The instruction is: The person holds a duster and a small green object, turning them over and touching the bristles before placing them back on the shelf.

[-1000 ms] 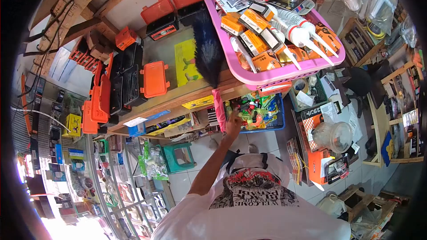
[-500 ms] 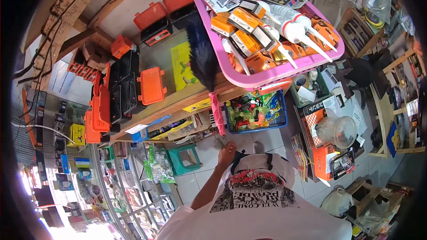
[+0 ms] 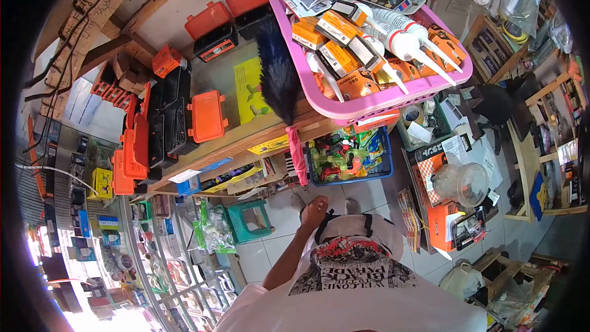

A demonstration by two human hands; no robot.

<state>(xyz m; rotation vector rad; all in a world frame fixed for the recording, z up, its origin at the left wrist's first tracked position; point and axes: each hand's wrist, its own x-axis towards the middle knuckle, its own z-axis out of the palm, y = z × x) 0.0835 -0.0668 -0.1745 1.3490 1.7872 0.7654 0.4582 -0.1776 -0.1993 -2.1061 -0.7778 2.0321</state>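
Note:
My left hand (image 3: pixel 313 210) hangs by my waist, just below a wooden shelf's front edge, and holds nothing that I can see. Nearest to it is the pink handle (image 3: pixel 298 155) of a dark feather duster (image 3: pixel 278 80), which lies on the shelf and sticks out over the edge, a short gap above the hand. A pink basket (image 3: pixel 369 106) full of orange boxes and white sealant tubes sits on the shelf to the right. My right hand is out of view.
Orange and black tool cases (image 3: pixel 206 117) line the wooden shelf (image 3: pixel 246 138). A blue basket of toys (image 3: pixel 382 169) sits under it. A green stool (image 3: pixel 249 221), a glass display case (image 3: pixel 178 264) and a clear plastic jar (image 3: pixel 462 183) stand around me on the tiled floor.
My left hand was up at the duster's pink handle a second ago; it has let go and dropped to my waist. The duster stays on the shelf.

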